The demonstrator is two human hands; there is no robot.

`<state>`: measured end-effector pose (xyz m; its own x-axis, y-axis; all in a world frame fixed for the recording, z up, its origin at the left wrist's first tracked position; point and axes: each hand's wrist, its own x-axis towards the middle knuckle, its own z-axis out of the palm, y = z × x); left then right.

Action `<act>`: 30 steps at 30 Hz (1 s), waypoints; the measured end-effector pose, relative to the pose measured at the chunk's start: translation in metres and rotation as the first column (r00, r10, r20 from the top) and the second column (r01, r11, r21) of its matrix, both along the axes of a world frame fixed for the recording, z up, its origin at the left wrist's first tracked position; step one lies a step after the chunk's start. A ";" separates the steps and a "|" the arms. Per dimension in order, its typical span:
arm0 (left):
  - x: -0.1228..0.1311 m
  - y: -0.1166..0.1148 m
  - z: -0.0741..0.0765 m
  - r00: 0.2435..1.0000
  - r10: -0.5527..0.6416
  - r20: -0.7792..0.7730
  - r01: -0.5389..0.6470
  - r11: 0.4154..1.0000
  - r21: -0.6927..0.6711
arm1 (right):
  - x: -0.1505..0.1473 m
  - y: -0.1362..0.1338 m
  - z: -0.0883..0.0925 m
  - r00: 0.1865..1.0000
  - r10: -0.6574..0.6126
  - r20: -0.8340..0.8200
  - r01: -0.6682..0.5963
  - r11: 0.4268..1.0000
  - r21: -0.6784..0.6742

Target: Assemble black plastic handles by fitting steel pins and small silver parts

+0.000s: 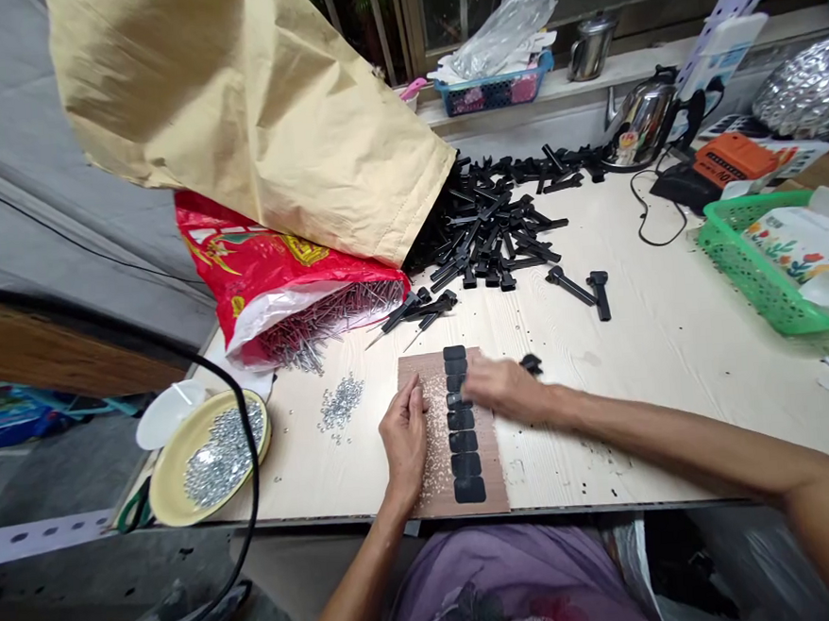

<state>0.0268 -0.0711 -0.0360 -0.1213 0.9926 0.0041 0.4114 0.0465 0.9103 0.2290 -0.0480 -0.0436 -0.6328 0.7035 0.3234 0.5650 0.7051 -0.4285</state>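
A brown board lies at the table's front edge, with a column of black rounded pads on it and pale specks along its left part. My left hand rests on the board's left edge, its fingers together; anything between them is too small to make out. Over the upper pads is my right hand, blurred, with its fingertips at the column and their hold unclear. A black plastic piece shows just beyond the right hand. Small clear pieces are heaped on the table to the left.
Black plastic parts are piled at the back beside a tan sack. A red bag of metal pins lies open. At left sits a yellow bowl; at right, a green basket. A black cable crosses the left foreground.
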 end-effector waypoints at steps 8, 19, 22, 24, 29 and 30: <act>-0.003 0.001 0.000 1.000 -0.005 0.023 0.005 1.000 0.007 | 0.034 0.003 0.006 0.990 -0.124 -0.065 0.117 0.988 -0.103; -0.005 -0.004 0.006 0.997 -0.011 0.071 0.008 0.999 0.034 | -0.008 0.081 0.015 0.987 -0.122 0.103 0.100 0.975 0.198; -0.036 -0.002 0.010 0.996 0.057 -0.067 -0.046 0.987 0.156 | -0.042 0.108 0.008 0.969 -0.052 0.240 -0.013 0.965 0.260; -0.068 0.000 0.010 0.964 0.176 -0.200 -0.125 0.962 0.244 | -0.051 0.120 0.004 0.945 -0.010 0.328 -0.088 0.956 0.281; -0.137 -0.007 -0.001 0.863 0.316 -0.395 -0.216 0.936 0.277 | -0.049 0.132 -0.003 0.908 0.023 0.419 -0.175 0.929 0.327; -0.144 -0.011 -0.004 0.851 0.326 -0.412 -0.225 0.934 0.277 | -0.048 0.132 -0.004 0.907 0.015 0.420 -0.173 0.924 0.342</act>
